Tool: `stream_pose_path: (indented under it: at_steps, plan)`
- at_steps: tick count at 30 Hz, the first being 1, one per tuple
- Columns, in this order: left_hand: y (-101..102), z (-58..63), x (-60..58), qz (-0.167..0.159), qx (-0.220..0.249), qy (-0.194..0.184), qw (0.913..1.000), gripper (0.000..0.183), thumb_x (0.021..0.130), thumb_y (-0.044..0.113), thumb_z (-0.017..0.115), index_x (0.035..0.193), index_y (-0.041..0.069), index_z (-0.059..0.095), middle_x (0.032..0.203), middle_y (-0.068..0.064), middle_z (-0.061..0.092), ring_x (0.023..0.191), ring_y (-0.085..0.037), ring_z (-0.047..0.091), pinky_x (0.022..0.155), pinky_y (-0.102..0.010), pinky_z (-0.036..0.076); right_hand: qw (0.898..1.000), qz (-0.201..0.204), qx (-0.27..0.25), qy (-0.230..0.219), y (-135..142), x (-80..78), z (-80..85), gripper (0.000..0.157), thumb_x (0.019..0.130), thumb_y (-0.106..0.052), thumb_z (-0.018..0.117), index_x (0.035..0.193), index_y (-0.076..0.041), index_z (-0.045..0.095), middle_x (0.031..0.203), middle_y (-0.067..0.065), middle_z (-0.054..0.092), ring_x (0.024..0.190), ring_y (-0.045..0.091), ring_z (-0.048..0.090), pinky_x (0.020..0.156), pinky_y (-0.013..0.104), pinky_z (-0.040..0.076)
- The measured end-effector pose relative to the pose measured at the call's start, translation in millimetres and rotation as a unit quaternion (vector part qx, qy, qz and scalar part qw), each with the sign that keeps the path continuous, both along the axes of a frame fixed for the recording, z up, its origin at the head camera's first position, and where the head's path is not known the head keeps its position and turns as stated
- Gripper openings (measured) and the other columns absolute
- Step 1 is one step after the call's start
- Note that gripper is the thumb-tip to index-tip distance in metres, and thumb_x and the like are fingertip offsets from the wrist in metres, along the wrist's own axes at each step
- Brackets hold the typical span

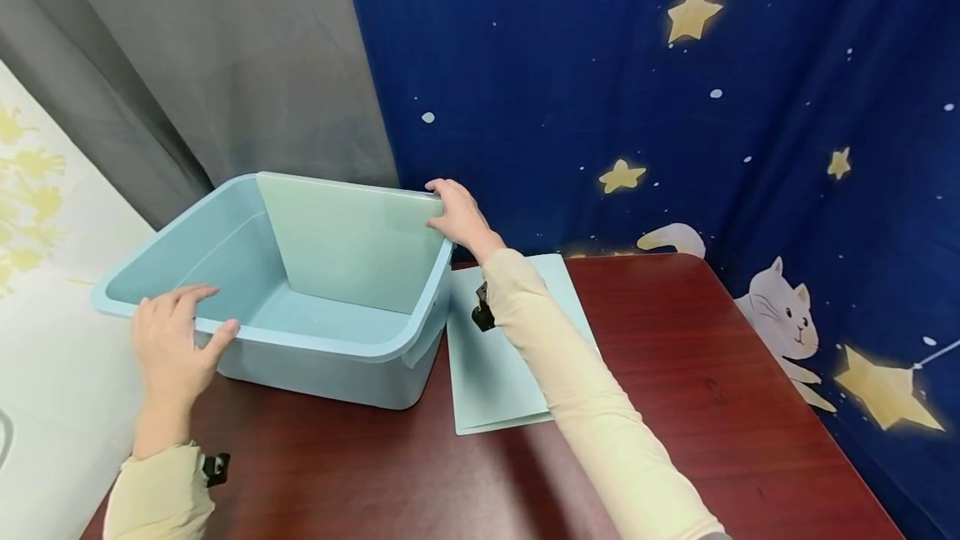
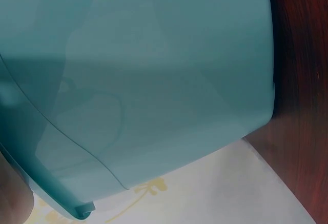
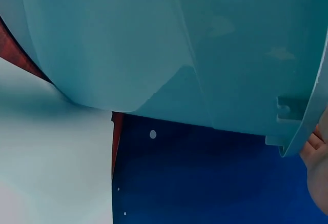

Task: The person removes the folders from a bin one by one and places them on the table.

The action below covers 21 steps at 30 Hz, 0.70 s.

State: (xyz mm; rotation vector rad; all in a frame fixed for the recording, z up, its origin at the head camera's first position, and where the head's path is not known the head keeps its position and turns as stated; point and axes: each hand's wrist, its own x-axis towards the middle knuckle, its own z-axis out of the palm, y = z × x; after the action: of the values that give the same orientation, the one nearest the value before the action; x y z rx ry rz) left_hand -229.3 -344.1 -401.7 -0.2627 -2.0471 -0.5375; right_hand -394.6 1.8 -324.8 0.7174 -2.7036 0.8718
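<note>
A light blue plastic bin [image 1: 322, 369] stands on the table. Inside it, a flat pale green folder [image 1: 352, 248] leans upright along the far wall. My right hand [image 1: 463, 215] grips the far right corner of the rim, its thumb on the inner side beside the folder's top edge. At the near left rim, my left hand [image 1: 171, 336] rests with its fingers reaching over the edge and its thumb spread apart. In the left wrist view, the bin's outer wall [image 2: 169, 80] fills most of the picture.
Pale green folders [image 1: 495, 373] lie on the dark red table [image 1: 675, 373] right of the bin, partly under my right forearm. A blue starry curtain [image 1: 540, 90] and a grey curtain [image 1: 247, 57] hang behind. White patterned fabric [image 1: 60, 357] borders the left.
</note>
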Motion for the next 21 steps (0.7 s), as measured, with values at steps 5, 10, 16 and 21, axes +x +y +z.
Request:
stream_pose_path:
  at_steps: [5, 10, 16, 21]
  plan:
    - [0, -0.1, -1.4, -0.004, -0.001, 0.006, 1.0000, 0.086, 0.073, 0.074, 0.043, 0.099, -0.005, 0.063, 0.098, -0.026, 0.059, 0.087, -0.044, 0.046, 0.072, -0.053, 0.024, 1.000, 0.019, -0.005, 0.021, 1, 0.3, -1.7, 0.035, 0.082, -0.010, 0.066, 0.117, -0.009, 0.058, 0.112, 0.006, 0.055, 0.102, 0.018, 0.051, 0.088, 0.026, 0.041]
    - [0, 0.3, -1.1, -0.006, -0.005, 0.011, 0.9999, 0.085, 0.073, 0.074, 0.043, 0.099, -0.005, 0.063, 0.097, -0.026, 0.059, 0.086, -0.043, 0.046, 0.072, -0.053, 0.024, 0.999, 0.038, -0.026, 0.021, 2, 1.2, -3.4, 0.030, 0.084, -0.010, 0.063, 0.114, -0.008, 0.059, 0.110, 0.007, 0.056, 0.103, 0.018, 0.052, 0.087, 0.026, 0.041]
    - [1, 0.9, -1.1, -0.009, -0.004, 0.014, 0.9999, 0.084, 0.074, 0.073, 0.044, 0.099, -0.005, 0.063, 0.098, -0.026, 0.059, 0.087, -0.043, 0.046, 0.072, -0.053, 0.024, 0.996, 0.061, -0.059, 0.028, 2, 5.0, -2.0, 0.028, 0.085, -0.009, 0.062, 0.112, -0.007, 0.060, 0.108, 0.007, 0.056, 0.101, 0.018, 0.052, 0.085, 0.026, 0.042]
    - [1, 0.4, 0.3, -0.013, 0.007, 0.008, 0.9999, 0.082, 0.074, 0.071, 0.046, 0.099, -0.005, 0.063, 0.098, -0.026, 0.059, 0.089, -0.043, 0.046, 0.074, -0.054, 0.023, 0.991, 0.088, -0.092, 0.048, -1, 10.9, -2.5, 0.027, 0.084, -0.005, 0.062, 0.111, -0.005, 0.062, 0.108, 0.008, 0.058, 0.097, 0.018, 0.054, 0.081, 0.023, 0.043]
